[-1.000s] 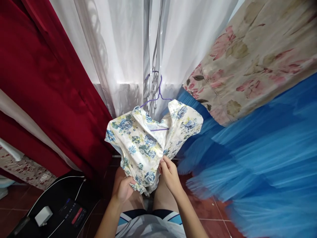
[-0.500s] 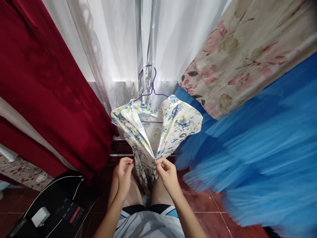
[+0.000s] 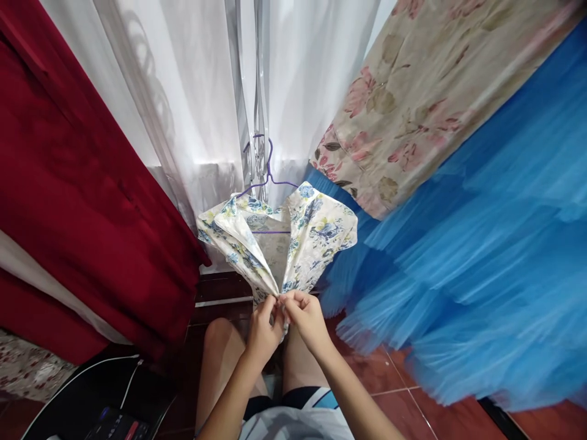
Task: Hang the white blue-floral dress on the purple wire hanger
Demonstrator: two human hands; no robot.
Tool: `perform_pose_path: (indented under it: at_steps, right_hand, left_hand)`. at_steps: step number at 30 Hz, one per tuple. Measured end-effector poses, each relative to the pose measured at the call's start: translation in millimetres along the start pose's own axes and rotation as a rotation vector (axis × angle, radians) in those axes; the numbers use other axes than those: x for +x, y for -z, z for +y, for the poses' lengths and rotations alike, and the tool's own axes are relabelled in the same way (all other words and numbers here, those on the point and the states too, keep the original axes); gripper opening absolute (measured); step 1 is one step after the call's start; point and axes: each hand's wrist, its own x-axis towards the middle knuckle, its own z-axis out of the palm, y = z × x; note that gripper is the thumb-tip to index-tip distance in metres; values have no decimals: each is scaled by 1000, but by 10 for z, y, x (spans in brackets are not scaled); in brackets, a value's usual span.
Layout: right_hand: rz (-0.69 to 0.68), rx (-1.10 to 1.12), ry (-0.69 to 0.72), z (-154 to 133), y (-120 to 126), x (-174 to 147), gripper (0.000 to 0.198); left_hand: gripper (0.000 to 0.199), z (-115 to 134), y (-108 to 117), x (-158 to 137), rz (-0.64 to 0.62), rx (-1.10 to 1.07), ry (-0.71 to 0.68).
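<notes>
A white floral garment (image 3: 316, 229) with blue and yellow flowers hangs in front of me on a purple hanger (image 3: 269, 174), its front parted in a V. At the bottom of the V, my left hand (image 3: 265, 324) pinches the garment's left front edge. Right beside it, my right hand (image 3: 305, 315) pinches the same spot from the other side, fingertips nearly touching. Any fastener between the fingers is hidden. The lower part of the garment is mostly covered by my hands.
Red cloth (image 3: 92, 183) hangs at the left and white cloth (image 3: 192, 79) behind. To the right hang a beige floral cloth (image 3: 394, 104) and blue tulle (image 3: 435, 275). A black seat (image 3: 82, 391) with a phone (image 3: 117, 426) and a white cable stands lower left on red floor tiles (image 3: 408, 400).
My left hand has moved right and up to the garment's front, joining my right hand at the bottom of the V. The view has shifted slightly to the right.
</notes>
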Motion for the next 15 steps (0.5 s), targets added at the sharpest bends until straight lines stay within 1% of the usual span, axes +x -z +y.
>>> perform_pose_path:
  at_steps: [2,5,6,7,8,10,11,12,13,14,15]
  right_hand:
    - [15,24,5,-163,-48,132,27]
    - [46,31,58,-507,-95,357,25]
    - [42,33,82,-615,-103,417,24]
    - [26,31,103,-702,-108,461,24]
    - [3,26,116,-760,-113,488,23]
    - [-37,12,116,-771,-129,492,22]
    - [-44,10,105,-728,-143,474,22]
    - [-40,13,93,-662,-160,446,22]
    - [-30,22,80,-583,-178,413,22]
    - [-20,35,68,-501,-195,377,22]
    - [-14,50,59,-424,-206,341,22]
  left_hand:
    - [9,-39,-2,-21,-47,38,-16]
    - [17,-131,-73,-93,-169,76,-18]
    - [17,-158,-101,-112,-190,65,-10]
    - [17,-175,-121,-118,-180,44,1]
    - [16,-178,-129,-105,-131,17,7]
    - [10,-128,-104,-15,44,-30,1]
    - [14,-78,-75,57,150,-47,-9]
    - [25,-16,-38,140,244,-60,-27]
    - [33,51,2,227,305,-67,-52]
    - [35,115,41,309,325,-63,-80]
    - [32,171,74,380,309,-53,-103]
